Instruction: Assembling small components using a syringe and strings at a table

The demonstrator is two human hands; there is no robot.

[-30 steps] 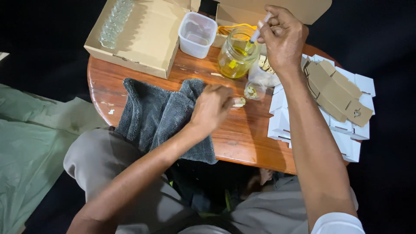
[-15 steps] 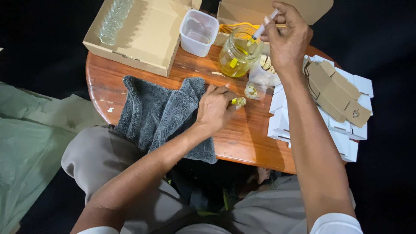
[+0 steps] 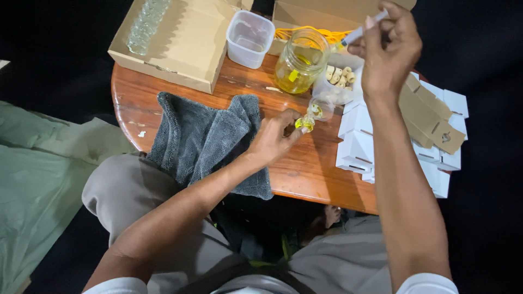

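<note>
left hand (image 3: pixel 275 139) pinching small clear glass vial of yellow liquid (image 3: pixel 305 123) just above round wooden table (image 3: pixel 305 169), beside grey towel (image 3: pixel 207 136). right hand (image 3: pixel 389 51) gripping thin white syringe (image 3: pixel 366 30), hovering over glass jar of yellow liquid (image 3: pixel 299 62).

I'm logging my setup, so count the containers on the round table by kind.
Cardboard boxes: 2, one on the left, one at the back
Glass jar: 1
Clear plastic tub: 1
Small vial in left hand: 1
Total: 5

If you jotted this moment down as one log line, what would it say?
left hand: pinches small vial over table | right hand: holds syringe above jar | grey towel: beside left hand
</note>
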